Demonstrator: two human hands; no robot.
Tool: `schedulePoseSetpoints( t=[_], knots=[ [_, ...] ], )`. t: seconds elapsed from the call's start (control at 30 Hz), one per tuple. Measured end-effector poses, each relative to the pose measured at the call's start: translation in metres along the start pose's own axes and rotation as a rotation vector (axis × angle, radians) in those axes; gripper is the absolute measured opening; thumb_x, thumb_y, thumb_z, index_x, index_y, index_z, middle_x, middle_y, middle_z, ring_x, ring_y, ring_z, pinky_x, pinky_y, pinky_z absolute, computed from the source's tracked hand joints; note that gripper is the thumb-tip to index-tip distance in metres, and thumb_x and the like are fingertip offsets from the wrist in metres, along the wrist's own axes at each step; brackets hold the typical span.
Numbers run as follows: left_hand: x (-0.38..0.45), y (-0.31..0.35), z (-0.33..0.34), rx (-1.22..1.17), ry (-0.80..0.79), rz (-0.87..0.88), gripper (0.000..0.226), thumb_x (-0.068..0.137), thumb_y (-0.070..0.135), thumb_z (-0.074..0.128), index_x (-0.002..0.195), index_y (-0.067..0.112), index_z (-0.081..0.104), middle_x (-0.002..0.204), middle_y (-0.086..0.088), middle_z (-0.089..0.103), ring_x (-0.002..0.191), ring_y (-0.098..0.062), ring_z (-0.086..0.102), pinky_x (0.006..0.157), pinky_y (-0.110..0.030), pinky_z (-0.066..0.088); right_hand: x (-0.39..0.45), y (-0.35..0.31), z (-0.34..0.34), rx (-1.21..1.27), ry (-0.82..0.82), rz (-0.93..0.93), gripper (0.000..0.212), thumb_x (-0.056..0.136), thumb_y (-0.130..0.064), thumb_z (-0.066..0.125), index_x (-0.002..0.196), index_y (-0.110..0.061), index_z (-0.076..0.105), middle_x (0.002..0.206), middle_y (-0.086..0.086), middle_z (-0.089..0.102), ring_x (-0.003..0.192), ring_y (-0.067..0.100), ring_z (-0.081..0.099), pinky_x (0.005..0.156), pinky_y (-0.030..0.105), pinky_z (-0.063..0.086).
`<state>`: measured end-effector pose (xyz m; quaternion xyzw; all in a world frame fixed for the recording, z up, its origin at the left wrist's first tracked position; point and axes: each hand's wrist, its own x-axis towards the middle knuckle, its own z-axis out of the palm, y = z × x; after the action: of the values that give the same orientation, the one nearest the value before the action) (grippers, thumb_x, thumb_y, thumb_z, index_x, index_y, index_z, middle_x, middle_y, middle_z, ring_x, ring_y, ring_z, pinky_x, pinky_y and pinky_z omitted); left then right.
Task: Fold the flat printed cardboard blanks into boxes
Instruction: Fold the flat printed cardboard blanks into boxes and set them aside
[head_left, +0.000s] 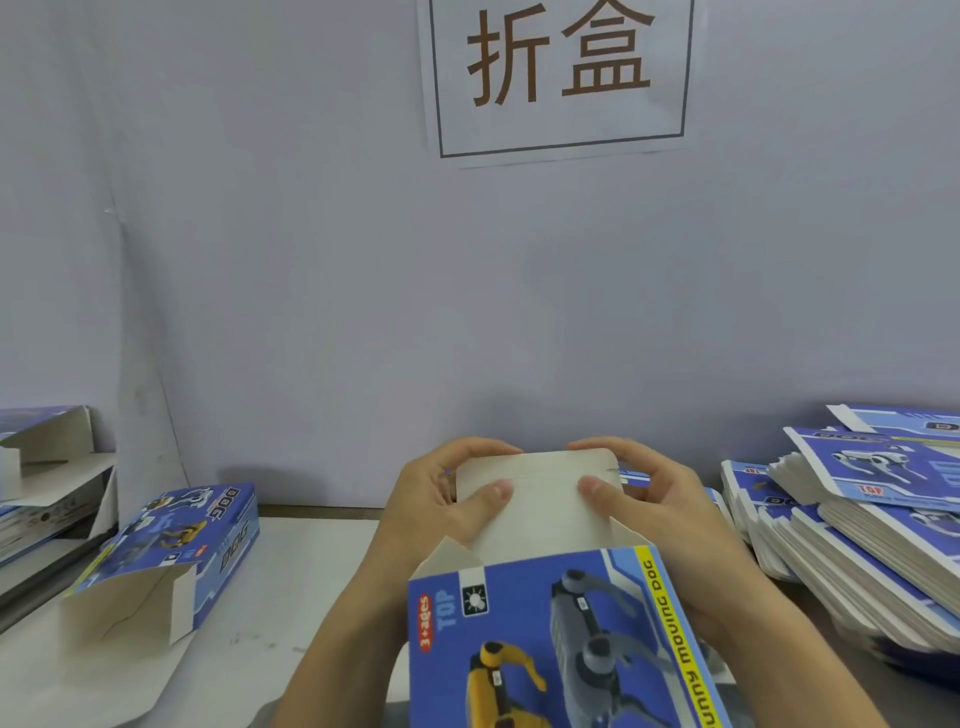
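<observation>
While both hands, left (447, 499) and right (649, 499), pinched the box (561, 639) lid flap (540, 493) | light, creasable card | grip flap edges.

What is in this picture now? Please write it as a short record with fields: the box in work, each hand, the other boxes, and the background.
box in work: blue printed box, opened up, its white end flap raised
left hand: grips the flap's left side, thumb on its face
right hand: grips the flap's right side, thumb on its face
flat blanks: stacked at right
folded box: lies at left, near end open
sign: on the wall, reads 折盒
</observation>
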<state>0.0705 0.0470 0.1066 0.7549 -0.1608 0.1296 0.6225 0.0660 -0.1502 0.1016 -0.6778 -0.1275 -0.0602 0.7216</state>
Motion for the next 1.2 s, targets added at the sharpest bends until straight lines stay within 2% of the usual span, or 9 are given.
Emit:
schedulePoseSetpoints(
  t=[0.2,0.33,0.47,0.57,0.63,0.8,0.97,1.1,1.2],
  knots=[
    [-0.001,0.001,0.001,-0.022,0.002,-0.031,0.021,0.09,-0.001,0.066,0.079,0.016,0.073,0.071,0.006,0.076,0.057,-0.009,0.069,0.046,-0.017,0.049,0.002,0.0,0.004,0.037,0.056,-0.005,0.02,0.093,0.005,0.061,0.077,-0.005,0.069,0.061,0.011,0.067,0.047,0.015,0.058,0.044,0.018,0.046],
    [-0.004,0.003,0.003,-0.22,-0.048,-0.09,0.021,0.095,0.005,0.061,0.107,0.019,0.071,0.078,-0.006,0.076,0.061,-0.014,0.071,0.048,-0.021,0.052,0.005,-0.002,0.002,0.023,0.099,-0.025,0.023,0.094,0.007,0.058,0.09,-0.011,0.07,0.055,0.001,0.068,0.043,0.008,0.059,0.042,0.016,0.046],
    [-0.008,0.016,0.002,-0.258,-0.127,-0.02,0.015,0.102,0.021,0.047,0.107,0.014,0.059,0.065,0.002,0.07,0.051,-0.003,0.065,0.048,-0.015,0.049,0.007,-0.005,-0.008,0.119,0.311,-0.079,0.025,0.098,-0.007,0.059,0.103,-0.029,0.07,0.083,0.006,0.076,0.066,0.021,0.066,0.064,0.035,0.052],
    [-0.02,0.026,0.0,-0.276,-0.349,0.076,0.039,0.1,0.035,0.056,0.107,-0.003,0.063,0.062,-0.016,0.066,0.044,-0.003,0.059,0.047,-0.013,0.042,0.005,-0.007,-0.017,0.186,0.433,-0.144,0.021,0.097,-0.016,0.063,0.103,-0.036,0.068,0.093,0.009,0.076,0.077,0.028,0.066,0.074,0.05,0.054],
    [-0.019,0.031,-0.001,-0.241,-0.412,0.006,0.04,0.098,0.035,0.061,0.116,0.0,0.062,0.095,-0.037,0.067,0.071,-0.008,0.067,0.06,-0.014,0.045,0.003,-0.011,-0.016,0.197,0.482,-0.2,0.021,0.095,-0.021,0.066,0.105,-0.039,0.064,0.081,0.001,0.078,0.073,0.023,0.071,0.077,0.053,0.057],
    [-0.019,0.031,-0.002,-0.194,-0.178,0.02,0.038,0.085,0.055,0.069,0.118,0.04,0.058,0.105,-0.017,0.073,0.089,-0.031,0.074,0.081,-0.047,0.057,0.005,-0.015,-0.008,0.234,0.432,-0.26,0.032,0.093,-0.033,0.066,0.121,-0.04,0.052,0.074,-0.017,0.074,0.063,-0.001,0.067,0.061,0.028,0.053],
    [-0.009,0.024,0.006,-0.313,0.023,0.103,0.043,0.072,0.056,0.069,0.112,0.047,0.059,0.101,-0.011,0.074,0.078,-0.032,0.076,0.061,-0.04,0.061,0.002,-0.014,0.006,0.008,0.025,-0.239,0.036,0.089,-0.065,0.055,0.122,-0.051,0.06,0.127,-0.022,0.064,0.123,0.012,0.06,0.104,0.049,0.047],
    [-0.009,0.016,0.02,-0.252,0.111,0.169,0.029,0.074,0.057,0.065,0.097,0.039,0.063,0.087,-0.014,0.074,0.07,-0.028,0.075,0.06,-0.037,0.062,0.003,-0.006,0.013,0.006,0.077,-0.329,0.04,0.088,-0.057,0.045,0.115,-0.038,0.068,0.108,-0.004,0.074,0.097,0.007,0.071,0.076,0.02,0.057],
    [-0.009,0.012,0.029,-0.147,0.153,0.144,0.036,0.081,0.064,0.059,0.081,0.028,0.057,0.075,-0.01,0.07,0.065,-0.024,0.07,0.06,-0.031,0.056,0.005,-0.003,0.015,0.025,0.158,-0.255,0.053,0.086,-0.061,0.038,0.096,-0.024,0.074,0.082,0.003,0.076,0.076,0.011,0.073,0.068,0.023,0.057]
  ],
)
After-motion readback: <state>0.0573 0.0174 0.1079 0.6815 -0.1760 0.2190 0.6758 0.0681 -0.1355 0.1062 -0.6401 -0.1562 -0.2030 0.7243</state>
